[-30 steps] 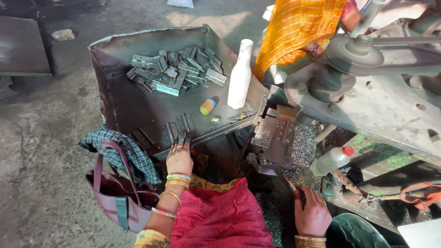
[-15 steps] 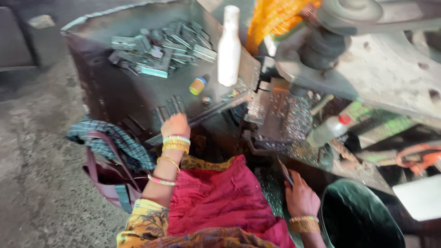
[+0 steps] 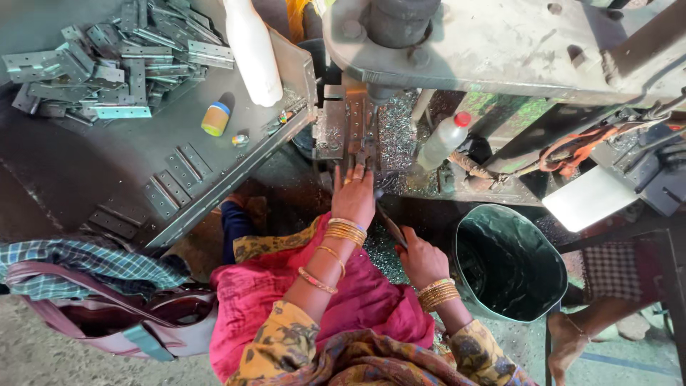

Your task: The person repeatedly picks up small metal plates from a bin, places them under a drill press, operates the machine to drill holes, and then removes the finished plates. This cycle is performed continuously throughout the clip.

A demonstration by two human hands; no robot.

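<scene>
My left hand (image 3: 354,199) reaches forward to the drill press jig (image 3: 341,127), its fingertips gripping a perforated metal hinge plate (image 3: 357,136) under the drill spindle (image 3: 373,96). Lower right, my right hand (image 3: 421,261) is closed round a dark lever handle (image 3: 389,225). Both wrists wear gold bangles. A pink cloth covers my lap.
A dark metal tray (image 3: 64,171) on the left holds a pile of hinges (image 3: 107,64), a row of hinge plates (image 3: 171,182), a white bottle (image 3: 250,50) and a small yellow cylinder (image 3: 214,118). Nearby: red-capped plastic bottle (image 3: 443,139), dark bucket (image 3: 507,261), maroon bag (image 3: 107,318), another person's foot (image 3: 572,343).
My left hand has moved right from the row of hinge plates on the tray edge to the jig under the drill. My right hand has closed on the lever. The view shifted right.
</scene>
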